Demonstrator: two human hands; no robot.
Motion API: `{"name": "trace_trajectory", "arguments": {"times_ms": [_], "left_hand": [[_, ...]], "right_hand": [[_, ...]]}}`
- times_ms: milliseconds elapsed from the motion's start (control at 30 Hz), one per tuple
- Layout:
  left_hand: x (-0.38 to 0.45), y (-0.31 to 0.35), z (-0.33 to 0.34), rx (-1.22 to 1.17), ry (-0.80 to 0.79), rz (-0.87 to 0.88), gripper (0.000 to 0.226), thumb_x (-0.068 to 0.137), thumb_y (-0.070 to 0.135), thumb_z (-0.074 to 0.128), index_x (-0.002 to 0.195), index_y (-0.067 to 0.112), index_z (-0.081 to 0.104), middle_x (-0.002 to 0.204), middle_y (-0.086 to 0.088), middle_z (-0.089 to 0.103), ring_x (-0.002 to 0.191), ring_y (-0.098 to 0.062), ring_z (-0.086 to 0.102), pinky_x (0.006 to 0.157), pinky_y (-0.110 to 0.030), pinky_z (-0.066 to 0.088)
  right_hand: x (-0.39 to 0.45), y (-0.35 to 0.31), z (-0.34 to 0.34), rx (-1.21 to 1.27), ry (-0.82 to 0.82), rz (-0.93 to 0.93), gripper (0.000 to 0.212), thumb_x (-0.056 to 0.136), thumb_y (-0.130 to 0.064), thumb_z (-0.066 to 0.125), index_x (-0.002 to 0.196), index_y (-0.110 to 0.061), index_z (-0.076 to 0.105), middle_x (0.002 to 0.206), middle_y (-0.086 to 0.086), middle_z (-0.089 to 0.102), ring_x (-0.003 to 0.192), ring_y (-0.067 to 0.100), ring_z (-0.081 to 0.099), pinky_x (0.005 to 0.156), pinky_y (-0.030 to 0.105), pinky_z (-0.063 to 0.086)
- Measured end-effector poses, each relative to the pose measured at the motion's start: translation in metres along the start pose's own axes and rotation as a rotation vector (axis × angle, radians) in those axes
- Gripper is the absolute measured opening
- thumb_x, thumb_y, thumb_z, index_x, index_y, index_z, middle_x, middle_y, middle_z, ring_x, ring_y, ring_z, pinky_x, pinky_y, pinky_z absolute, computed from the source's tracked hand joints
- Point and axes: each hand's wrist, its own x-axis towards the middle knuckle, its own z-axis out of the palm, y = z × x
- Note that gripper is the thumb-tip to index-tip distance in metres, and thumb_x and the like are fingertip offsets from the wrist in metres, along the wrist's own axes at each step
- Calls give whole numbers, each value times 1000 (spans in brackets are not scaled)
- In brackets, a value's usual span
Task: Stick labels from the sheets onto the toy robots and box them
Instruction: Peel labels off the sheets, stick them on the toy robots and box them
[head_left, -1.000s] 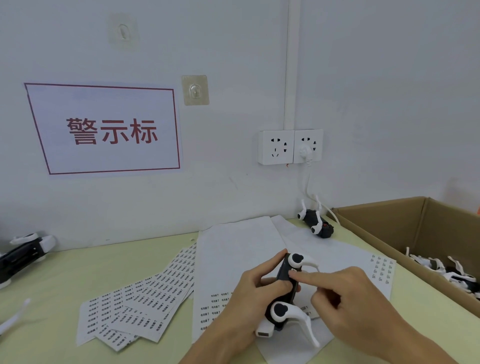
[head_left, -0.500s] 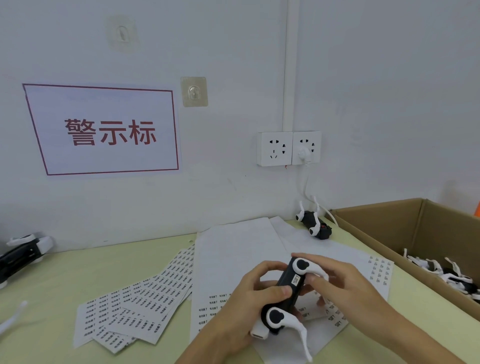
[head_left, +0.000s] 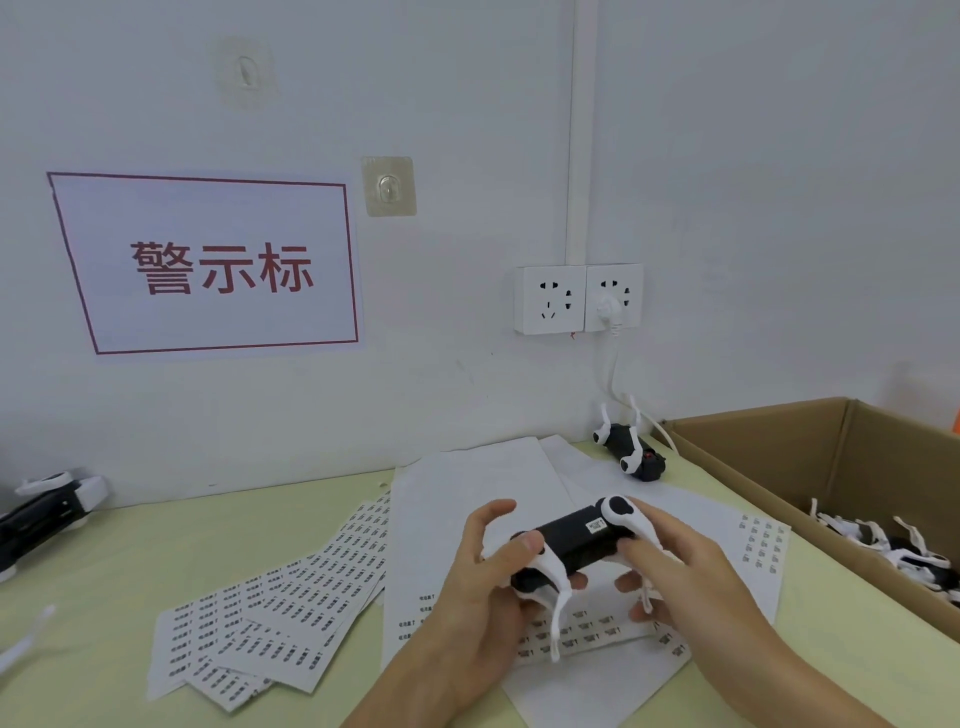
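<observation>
Between both hands sits the toy robot (head_left: 574, 540), left hand (head_left: 480, 582) and right hand (head_left: 675, 566) each grasping an end; since a moment ago it's swung flatter, label (head_left: 597, 527) facing up.

Bright, even light; soft faint shadows; slight overall softness; wide-angle bending at edges.

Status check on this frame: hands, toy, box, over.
Both hands, left hand and right hand, grip the toy robot. Label on its black body. Cardboard box open at right, path clear.
</observation>
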Motion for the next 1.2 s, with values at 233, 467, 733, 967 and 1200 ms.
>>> {"name": "trace_trajectory", "arguments": {"times_ms": [233,467,733,967,1200], "left_hand": [[3,-2,-2,17,123,29,73,73,31,83,125,-8,50,94,-20,68,85,-38,68,80,-40,49],[3,-1,-2,22,147,52,71,76,42,73,123,-7,51,125,-28,63,105,-36,66,96,-48,53],[6,-2,-3,3,189,52,71,75,42,73,125,-6,56,120,-25,67,102,-34,68,87,-42,56],[8,-3,-5,14,193,72,57,73,44,75,109,1,63,103,-19,70,90,-29,71,77,-37,57],[10,-3,0,-8,251,43,63,80,45,67,114,-8,64,110,-27,70,97,-36,72,73,-36,61]], "right_hand": [[-4,3,-1,45,-173,-100,41,85,-21,76,106,-52,59,100,-19,65,79,21,74,63,21,57],[-3,5,-3,14,-177,-106,53,77,-22,84,113,-45,52,108,-20,62,85,22,74,73,34,62],[-4,3,-1,-24,-152,-83,58,73,-25,87,114,-44,50,116,-16,59,84,21,75,66,28,61],[-5,1,-2,-27,-165,-100,57,60,-45,82,108,-50,52,105,-25,61,82,22,75,65,28,60],[-2,-6,-15,-267,-105,-164,15,92,-34,66,107,-37,67,89,-12,71,60,25,72,51,26,54]]}}
